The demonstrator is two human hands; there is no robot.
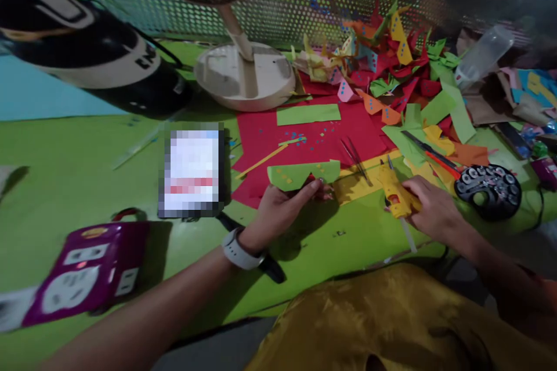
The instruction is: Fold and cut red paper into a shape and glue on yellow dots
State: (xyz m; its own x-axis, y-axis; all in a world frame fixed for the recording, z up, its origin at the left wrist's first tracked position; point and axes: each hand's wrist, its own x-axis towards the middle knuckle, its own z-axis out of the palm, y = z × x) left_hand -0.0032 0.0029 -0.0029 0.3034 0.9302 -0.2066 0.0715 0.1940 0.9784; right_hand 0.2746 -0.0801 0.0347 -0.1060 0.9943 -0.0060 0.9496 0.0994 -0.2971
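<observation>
My left hand (285, 206) is closed on a folded green paper cut-out (285, 175) dotted with small yellow pieces, with a bit of red at its notch. A yellow glue gun (395, 191) is gripped in my right hand (429, 206), its nozzle pointing away from me and a glue stick (409, 236) at its back. Beyond the cut-out lies red paper (261, 151) scattered with tiny blue bits. On it are a green paper strip (308, 115), a thin yellow stick (263, 161) and metal tweezers (354, 157).
Folded coloured papers (374, 64) are heaped at the back right, near a clear bottle (485, 55). A cutter knife (429, 152) and a round black object (489, 191) lie right. A fan base (246, 78), phone (191, 174) and purple power socket box (87, 266) stand left.
</observation>
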